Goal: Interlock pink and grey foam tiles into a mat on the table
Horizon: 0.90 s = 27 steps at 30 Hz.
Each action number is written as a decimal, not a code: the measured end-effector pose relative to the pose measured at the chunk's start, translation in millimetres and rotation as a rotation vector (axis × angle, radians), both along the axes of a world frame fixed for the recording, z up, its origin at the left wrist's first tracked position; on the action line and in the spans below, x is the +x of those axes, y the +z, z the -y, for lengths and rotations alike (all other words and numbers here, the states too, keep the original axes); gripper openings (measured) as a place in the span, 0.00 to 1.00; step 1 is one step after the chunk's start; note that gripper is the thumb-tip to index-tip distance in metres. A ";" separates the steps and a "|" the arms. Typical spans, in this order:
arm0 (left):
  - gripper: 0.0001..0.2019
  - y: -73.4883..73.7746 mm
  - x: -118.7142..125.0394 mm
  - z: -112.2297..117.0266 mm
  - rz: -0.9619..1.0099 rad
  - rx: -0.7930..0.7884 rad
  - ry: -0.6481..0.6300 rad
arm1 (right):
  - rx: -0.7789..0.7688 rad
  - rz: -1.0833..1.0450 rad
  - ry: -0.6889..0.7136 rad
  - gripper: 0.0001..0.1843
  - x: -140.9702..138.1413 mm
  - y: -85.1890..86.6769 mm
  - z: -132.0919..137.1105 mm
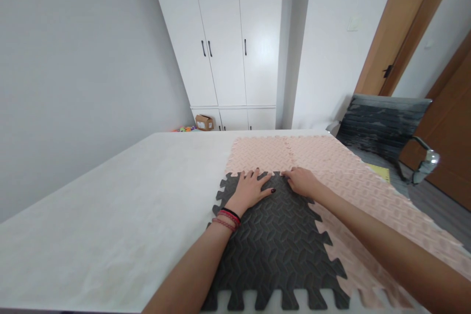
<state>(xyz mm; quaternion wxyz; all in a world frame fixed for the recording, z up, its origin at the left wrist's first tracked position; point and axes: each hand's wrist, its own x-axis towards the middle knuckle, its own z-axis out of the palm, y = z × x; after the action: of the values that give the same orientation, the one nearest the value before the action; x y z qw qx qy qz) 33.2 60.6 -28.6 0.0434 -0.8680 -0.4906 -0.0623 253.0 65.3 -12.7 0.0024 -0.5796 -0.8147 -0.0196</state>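
Observation:
A dark grey foam puzzle mat tile (279,245) with toothed edges lies on the white table (110,216). Several pink foam tiles (331,157) lie joined beyond it and to its right. My left hand (252,189) rests flat on the grey tile's far edge, fingers spread, with red and black bands on the wrist. My right hand (303,180) presses down on the seam where the grey tile meets the pink tiles, its fingers curled downward and holding nothing.
A grey office chair (382,127) stands at the table's right. White cupboards (228,34) line the far wall, with a small cardboard box (204,122) and coloured toys on the floor. A wooden door (405,24) is at the right.

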 end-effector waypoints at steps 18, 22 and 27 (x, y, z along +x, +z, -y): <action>0.22 -7.7 -3.4 -17.7 0.133 -0.103 -0.030 | -0.029 -0.189 -0.107 0.30 83.7 -48.9 -96.7; 0.24 -2.6 -2.7 -18.8 0.186 -0.127 -0.037 | -0.026 -0.186 -0.172 0.31 85.8 -51.2 -93.4; 0.26 9.2 -22.0 -27.3 0.307 -0.109 0.027 | -0.033 -0.177 -0.195 0.29 76.3 -49.7 -92.9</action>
<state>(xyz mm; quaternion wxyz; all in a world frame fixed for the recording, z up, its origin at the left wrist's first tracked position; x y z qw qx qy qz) 11.2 87.9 -19.4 -0.0782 -0.8427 -0.5058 -0.1669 329.3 158.1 -62.4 0.0631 -0.6554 -0.7513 0.0448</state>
